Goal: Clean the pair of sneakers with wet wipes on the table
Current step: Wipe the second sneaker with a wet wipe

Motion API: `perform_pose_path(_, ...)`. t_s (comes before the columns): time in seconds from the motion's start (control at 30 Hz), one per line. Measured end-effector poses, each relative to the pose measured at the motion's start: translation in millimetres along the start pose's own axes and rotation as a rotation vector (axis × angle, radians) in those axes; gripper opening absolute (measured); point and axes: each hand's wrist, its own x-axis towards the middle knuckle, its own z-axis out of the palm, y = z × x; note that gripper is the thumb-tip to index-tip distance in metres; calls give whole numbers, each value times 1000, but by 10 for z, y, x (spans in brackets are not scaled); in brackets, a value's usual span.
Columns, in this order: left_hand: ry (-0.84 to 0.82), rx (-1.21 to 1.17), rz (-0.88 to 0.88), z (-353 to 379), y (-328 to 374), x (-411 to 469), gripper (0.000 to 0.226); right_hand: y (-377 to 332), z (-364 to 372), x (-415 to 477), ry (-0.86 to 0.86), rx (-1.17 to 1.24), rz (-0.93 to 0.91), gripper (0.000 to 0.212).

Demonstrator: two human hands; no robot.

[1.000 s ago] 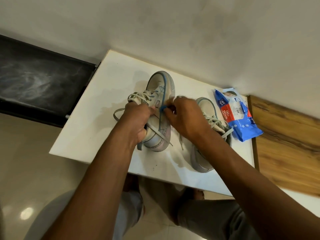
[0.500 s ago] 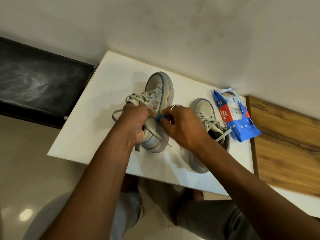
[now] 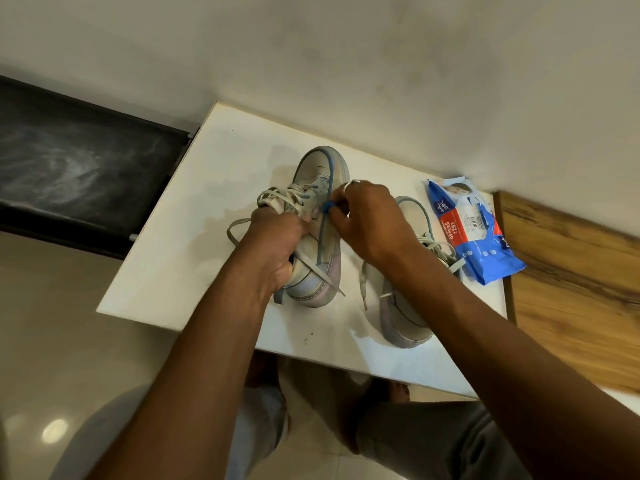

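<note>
On table [image 3: 194, 244], left of wipes pack [image 3: 465, 233]: sneaker no. 1 [image 3: 317, 271], L hand [image 3: 277, 237] gripping its collar, R hand [image 3: 367, 220] pinching small blue bit [image 3: 327, 206] at its side (wipe? can't tell); sneaker no. 2 [image 3: 401, 317] just beside pack, not in hand, so est. under half done.

A pale sneaker [image 3: 317, 168] stands beside its mate [image 3: 405, 317], blue wipes pack [image 3: 474, 233] alongside.

Grey-white sneakers [image 3: 320, 233] with blue trim; blue-red wipes pack [image 3: 467, 230].
</note>
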Motion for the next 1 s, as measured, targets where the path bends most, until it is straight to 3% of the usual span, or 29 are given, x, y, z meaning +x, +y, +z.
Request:
perform_pose_path(0.2, 24, 67, 4, -3, -28, 41, 32, 136, -36, 452, 149, -6, 76, 19)
perform_pose_path(0.43, 59, 120, 73, 64, -67, 28, 35, 169, -111, 774, 119, 40, 113, 20)
perform_pose_path(0.6, 100, 164, 64, 94, -69, 19, 40, 140, -84, 361, 68, -24, 29, 19)
perform_pose_path(1.0, 112, 192, 68, 95, -46, -15, 34, 143, -93, 769, 71, -19, 154, 18)
